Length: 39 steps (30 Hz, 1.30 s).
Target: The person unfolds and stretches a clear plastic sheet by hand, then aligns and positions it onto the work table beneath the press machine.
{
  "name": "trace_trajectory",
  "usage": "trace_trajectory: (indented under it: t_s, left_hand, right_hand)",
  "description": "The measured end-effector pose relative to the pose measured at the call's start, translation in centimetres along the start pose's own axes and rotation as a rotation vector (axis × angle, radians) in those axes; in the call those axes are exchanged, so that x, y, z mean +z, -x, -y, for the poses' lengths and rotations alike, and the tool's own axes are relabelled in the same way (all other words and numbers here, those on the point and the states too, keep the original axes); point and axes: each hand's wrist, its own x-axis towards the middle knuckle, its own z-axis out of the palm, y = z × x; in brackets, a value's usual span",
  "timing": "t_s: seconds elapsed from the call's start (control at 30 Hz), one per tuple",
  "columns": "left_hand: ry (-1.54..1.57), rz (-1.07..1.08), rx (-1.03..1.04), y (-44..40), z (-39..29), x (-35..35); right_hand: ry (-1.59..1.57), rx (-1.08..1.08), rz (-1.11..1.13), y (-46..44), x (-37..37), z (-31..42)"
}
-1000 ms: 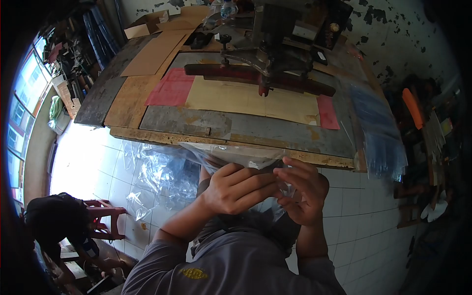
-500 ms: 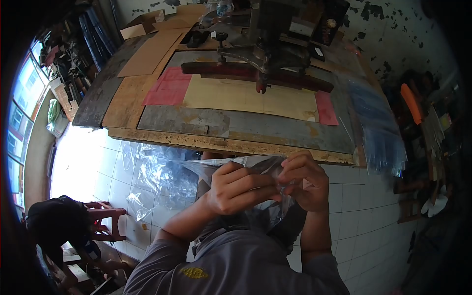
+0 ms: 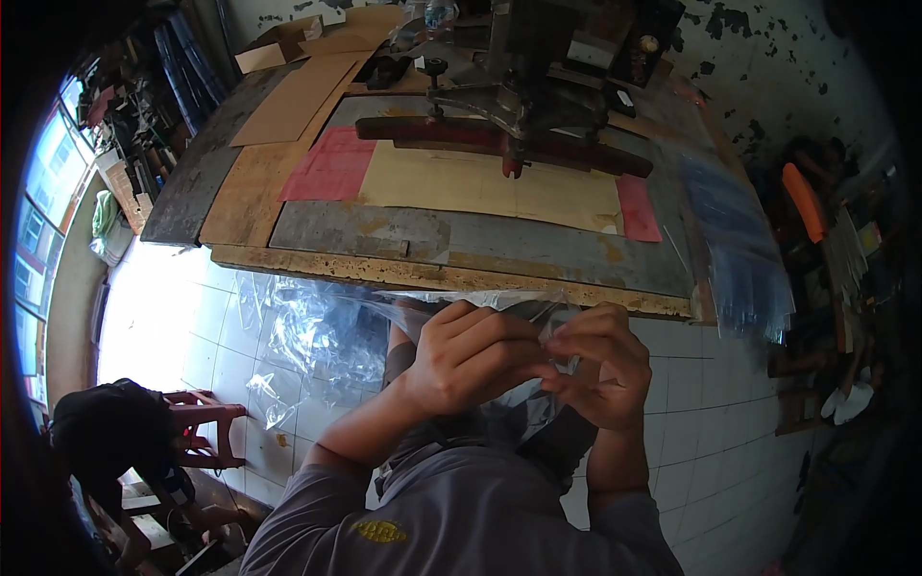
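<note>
Clear plastic film (image 3: 523, 411) hangs over my lap, just in front of the table edge. My left hand (image 3: 477, 357) is closed on the film, its fingers curled toward the right. Close beside it, my right hand (image 3: 607, 367) pinches the film between thumb and fingers. The two sets of fingertips nearly meet. Exactly where the film's edge lies between the fingers is hard to make out. More crumpled clear plastic (image 3: 322, 336) trails down on the left, over the tiled floor.
Ahead stands a worn table (image 3: 461, 276) with a yellow sheet (image 3: 480, 187) between pink pieces. A metal press with a red bar (image 3: 576, 156) sits above it. Clear plastic sheets (image 3: 740, 250) drape over the right edge. A red stool (image 3: 206, 422) and another person (image 3: 115, 432) are at lower left.
My right hand has shifted slightly down and its fingers have spread a little. My left hand stays near the same place. The film between them has shifted slightly.
</note>
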Motion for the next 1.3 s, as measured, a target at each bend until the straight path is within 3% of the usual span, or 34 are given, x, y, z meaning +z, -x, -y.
trace_trajectory:
  t_s: [0.37, 0.47, 0.57, 0.8, 1.3]
  left_hand:
    - [0.055, 0.064, -0.127, -0.6, -0.1, 0.0]
    - [0.037, 0.159, -0.324, -1.0, -0.4, -0.9]
    - [0.057, 0.278, -0.338, -0.8, 0.4, -1.5]
    - [0.085, 0.232, -0.276, -0.8, 0.3, -1.3]
    - [-0.014, 0.186, -0.239, -0.6, 0.3, -0.9]
  right_hand:
    - [0.026, 0.122, -0.082, -0.1, 0.7, 0.3]
    - [0.043, 0.25, -0.125, 0.3, 0.4, 0.5]
    - [0.164, 0.23, -0.232, -0.1, 0.5, -0.1]
    - [0.183, 0.173, -0.233, -0.5, 0.6, -0.4]
    - [0.184, 0.271, -0.261, 0.3, 0.4, -0.6]
